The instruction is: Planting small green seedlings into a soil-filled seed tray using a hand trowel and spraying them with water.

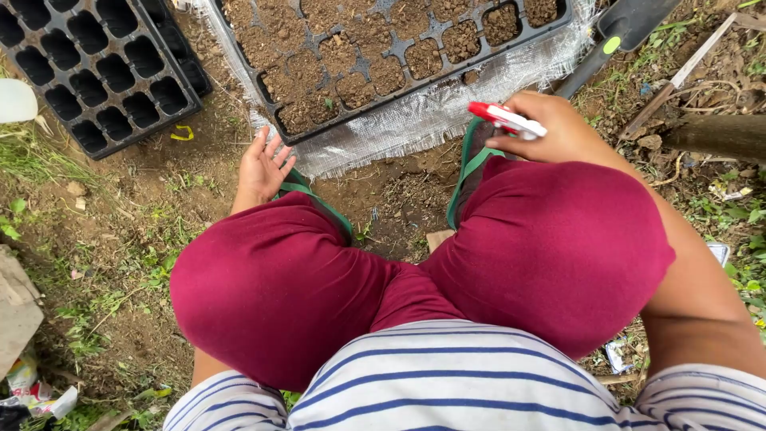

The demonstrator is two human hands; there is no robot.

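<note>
I squat over the ground, my knees in dark red trousers filling the middle of the view. My right hand [558, 128] rests on my right knee and grips a small flat red and white packet [507, 120]. My left hand [263, 168] hangs open beside my left knee, fingers spread, palm toward the ground, holding nothing. Just beyond both hands lies a black seedling tray [399, 48] whose cells are filled with brown soil. It sits on a white woven sheet [431, 120].
An empty black cell tray [104, 72] lies at the upper left. A dark trowel with a green spot [618, 32] lies at the upper right near sticks and a log [718, 136]. A white container edge [16, 100] shows at far left. Litter lies at the lower left.
</note>
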